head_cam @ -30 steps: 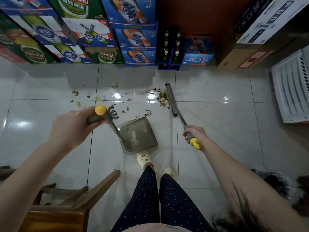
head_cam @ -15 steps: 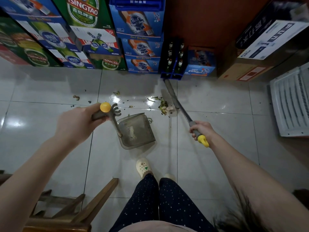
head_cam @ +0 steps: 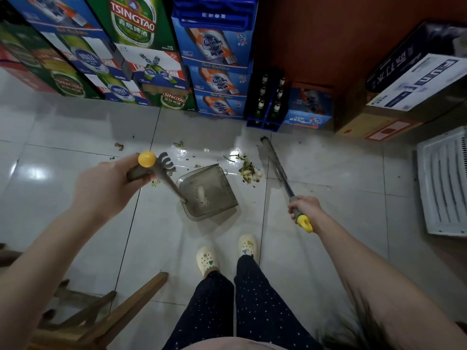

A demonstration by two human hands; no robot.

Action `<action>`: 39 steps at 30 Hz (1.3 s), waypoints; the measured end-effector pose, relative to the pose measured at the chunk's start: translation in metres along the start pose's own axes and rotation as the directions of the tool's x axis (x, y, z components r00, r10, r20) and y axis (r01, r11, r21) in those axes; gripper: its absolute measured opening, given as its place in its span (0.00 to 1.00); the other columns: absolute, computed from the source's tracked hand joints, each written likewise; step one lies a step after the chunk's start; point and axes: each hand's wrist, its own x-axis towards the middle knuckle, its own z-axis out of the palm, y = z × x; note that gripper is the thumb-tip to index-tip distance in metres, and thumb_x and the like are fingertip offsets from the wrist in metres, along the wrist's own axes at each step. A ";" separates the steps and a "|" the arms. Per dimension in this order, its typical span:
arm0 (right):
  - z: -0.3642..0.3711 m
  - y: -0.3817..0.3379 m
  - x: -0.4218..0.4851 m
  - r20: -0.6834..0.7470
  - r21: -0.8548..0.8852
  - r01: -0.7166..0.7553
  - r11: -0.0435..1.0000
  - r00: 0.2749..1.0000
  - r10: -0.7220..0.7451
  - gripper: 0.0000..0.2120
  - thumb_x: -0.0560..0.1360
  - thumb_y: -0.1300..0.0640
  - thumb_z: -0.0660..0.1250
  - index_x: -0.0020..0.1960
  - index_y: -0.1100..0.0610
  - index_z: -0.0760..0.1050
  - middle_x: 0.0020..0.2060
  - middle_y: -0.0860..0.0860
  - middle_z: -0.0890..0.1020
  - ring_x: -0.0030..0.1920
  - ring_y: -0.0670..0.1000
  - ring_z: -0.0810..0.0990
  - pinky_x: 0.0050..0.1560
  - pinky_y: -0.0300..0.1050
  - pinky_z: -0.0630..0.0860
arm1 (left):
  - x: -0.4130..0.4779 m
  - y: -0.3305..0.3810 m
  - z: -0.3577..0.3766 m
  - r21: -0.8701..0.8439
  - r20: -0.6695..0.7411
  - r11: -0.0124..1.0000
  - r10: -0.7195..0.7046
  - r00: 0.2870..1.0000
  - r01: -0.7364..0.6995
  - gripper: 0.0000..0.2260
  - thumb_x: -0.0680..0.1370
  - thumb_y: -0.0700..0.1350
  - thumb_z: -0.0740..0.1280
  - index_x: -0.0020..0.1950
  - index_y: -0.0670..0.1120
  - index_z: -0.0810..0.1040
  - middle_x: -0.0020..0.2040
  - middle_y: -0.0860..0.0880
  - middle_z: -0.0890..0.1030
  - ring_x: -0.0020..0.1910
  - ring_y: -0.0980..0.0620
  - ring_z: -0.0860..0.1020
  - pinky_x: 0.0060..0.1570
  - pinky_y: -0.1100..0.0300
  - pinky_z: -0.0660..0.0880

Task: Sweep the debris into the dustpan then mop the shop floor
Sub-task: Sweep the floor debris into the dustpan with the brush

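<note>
My left hand (head_cam: 108, 183) grips the grey handle of a long-handled dustpan (head_cam: 207, 193), topped with a yellow ball and a comb of teeth. The pan sits on the white tiles, its open mouth facing the far side. My right hand (head_cam: 304, 207) holds the grey and yellow grip of a broom (head_cam: 274, 160), whose narrow head rests on the floor to the right of a pile of green and pale debris (head_cam: 249, 170). More scraps (head_cam: 118, 146) lie scattered to the left.
Stacked beer cartons (head_cam: 141, 59) and a blue bottle crate (head_cam: 267, 102) line the far wall. Cardboard boxes (head_cam: 394, 97) and a white slatted panel (head_cam: 444, 185) stand on the right. A wooden chair (head_cam: 101, 317) is at my lower left. My feet (head_cam: 227, 251) stand just behind the dustpan.
The broom head has swung from the left of the debris pile to its right. The dustpan has slid forward toward the pile, and I have stepped closer to the cartons.
</note>
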 end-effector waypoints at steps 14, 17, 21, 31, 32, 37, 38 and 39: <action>0.022 -0.042 0.029 0.149 -0.211 0.022 0.977 0.989 0.010 0.04 0.69 0.73 0.62 0.41 0.67 0.73 0.29 0.59 0.74 0.16 0.49 0.70 0.20 0.34 0.68 | -0.023 0.013 0.008 -0.012 -0.051 0.963 -0.270 0.962 0.270 0.13 0.73 0.55 0.70 0.53 0.51 0.80 0.31 0.45 0.76 0.35 0.38 0.77 0.34 0.53 0.73; 0.026 -0.054 0.024 0.155 -0.269 0.067 0.961 0.988 -0.025 0.05 0.68 0.74 0.62 0.39 0.66 0.73 0.27 0.58 0.73 0.16 0.49 0.70 0.19 0.34 0.67 | -0.031 0.009 0.009 -0.011 -0.018 0.948 -0.319 0.947 0.319 0.13 0.73 0.57 0.68 0.54 0.52 0.79 0.30 0.48 0.73 0.33 0.41 0.75 0.34 0.53 0.72; 0.035 -0.065 0.015 0.195 -0.374 0.161 0.914 0.976 -0.092 0.06 0.67 0.74 0.62 0.35 0.66 0.71 0.24 0.57 0.71 0.16 0.50 0.67 0.20 0.34 0.65 | -0.038 0.001 0.016 0.032 -0.010 0.932 -0.361 0.932 0.361 0.13 0.74 0.57 0.66 0.56 0.53 0.77 0.33 0.48 0.72 0.36 0.40 0.75 0.34 0.55 0.68; 0.107 -0.092 -0.008 0.381 -0.577 0.338 0.744 0.916 -0.121 0.25 0.67 0.72 0.64 0.64 0.66 0.72 0.33 0.58 0.77 0.22 0.52 0.72 0.25 0.39 0.69 | -0.038 -0.065 -0.003 -0.049 -0.090 0.904 -0.427 0.900 0.425 0.15 0.74 0.58 0.67 0.55 0.50 0.77 0.41 0.40 0.80 0.43 0.35 0.78 0.37 0.52 0.70; 0.120 -0.097 -0.013 0.405 -0.590 0.362 0.721 0.906 -0.124 0.25 0.67 0.71 0.65 0.63 0.65 0.73 0.36 0.60 0.78 0.24 0.53 0.73 0.28 0.42 0.70 | -0.038 -0.074 -0.006 -0.068 -0.091 0.898 -0.439 0.894 0.434 0.15 0.74 0.58 0.67 0.55 0.50 0.77 0.40 0.40 0.80 0.43 0.35 0.78 0.37 0.52 0.71; 0.199 -0.120 -0.041 0.494 -0.643 0.454 0.617 0.861 -0.119 0.26 0.66 0.71 0.65 0.64 0.67 0.73 0.41 0.60 0.78 0.30 0.54 0.74 0.35 0.46 0.72 | -0.044 -0.124 -0.032 -0.100 -0.126 0.863 -0.504 0.855 0.494 0.15 0.74 0.59 0.66 0.54 0.51 0.77 0.35 0.46 0.77 0.40 0.38 0.78 0.35 0.55 0.67; 0.216 -0.125 -0.044 0.507 -0.649 0.469 0.599 0.854 -0.120 0.26 0.66 0.72 0.65 0.64 0.68 0.72 0.40 0.60 0.78 0.30 0.54 0.74 0.35 0.47 0.72 | -0.046 -0.136 -0.037 -0.111 -0.128 0.851 -0.525 0.842 0.513 0.15 0.73 0.60 0.66 0.54 0.52 0.77 0.35 0.46 0.77 0.40 0.39 0.77 0.34 0.55 0.66; 0.233 -0.131 -0.048 0.517 -0.654 0.477 0.586 0.848 -0.114 0.26 0.66 0.72 0.65 0.64 0.70 0.71 0.39 0.60 0.77 0.30 0.54 0.74 0.34 0.46 0.73 | -0.047 -0.148 -0.042 -0.123 -0.131 0.838 -0.544 0.829 0.531 0.15 0.73 0.60 0.65 0.53 0.52 0.77 0.36 0.47 0.78 0.39 0.40 0.77 0.34 0.55 0.66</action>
